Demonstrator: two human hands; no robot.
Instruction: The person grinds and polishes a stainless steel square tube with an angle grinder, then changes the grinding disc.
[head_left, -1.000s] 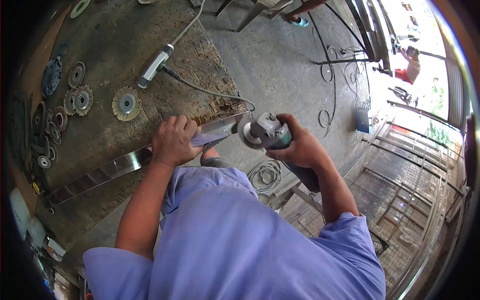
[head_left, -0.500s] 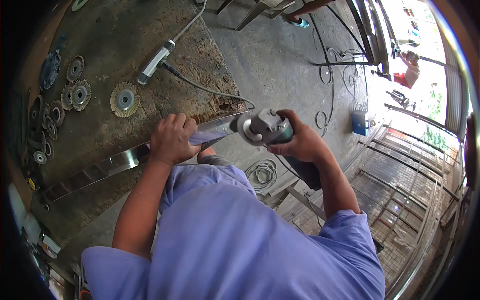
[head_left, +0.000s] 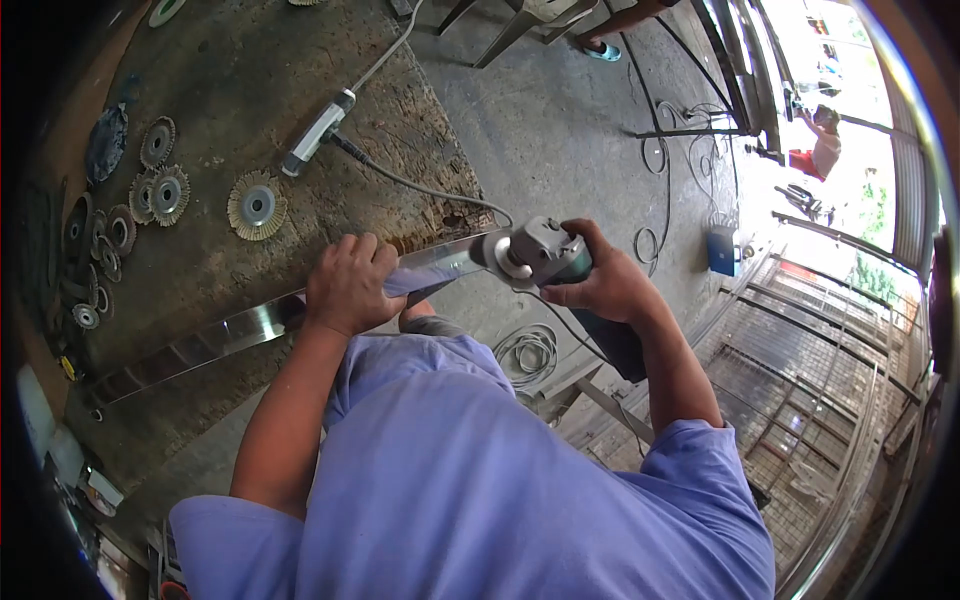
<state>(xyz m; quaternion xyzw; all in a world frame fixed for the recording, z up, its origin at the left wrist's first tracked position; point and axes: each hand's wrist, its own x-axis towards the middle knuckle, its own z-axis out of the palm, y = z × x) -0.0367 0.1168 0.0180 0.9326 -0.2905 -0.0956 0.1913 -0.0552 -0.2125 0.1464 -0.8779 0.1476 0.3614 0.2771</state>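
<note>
A long shiny metal bar [head_left: 215, 340] lies along the near edge of the worn wooden table [head_left: 330, 60]. My left hand [head_left: 350, 285] is closed over the bar near its right part, fingers on the far side and thumb on the near side. In my right hand [head_left: 612, 280] is an angle grinder [head_left: 543, 252], gripped round its body. The grinder's disc [head_left: 492, 252] is right at the bar's right end, close to the table corner. A bluish reflection shows on the metal between my left hand and the disc.
Several flap and grinding discs [head_left: 257, 205] lie on the table's left side. A power strip [head_left: 318, 132] with a plugged-in cable lies farther back. Coiled hose [head_left: 525, 353] and a blue box [head_left: 722, 250] rest on the floor. Other people are in the background.
The view has shifted slightly, so the table things appear a little to the right and lower. Both hands keep their holds, and the grinder stays at the bar's end.
</note>
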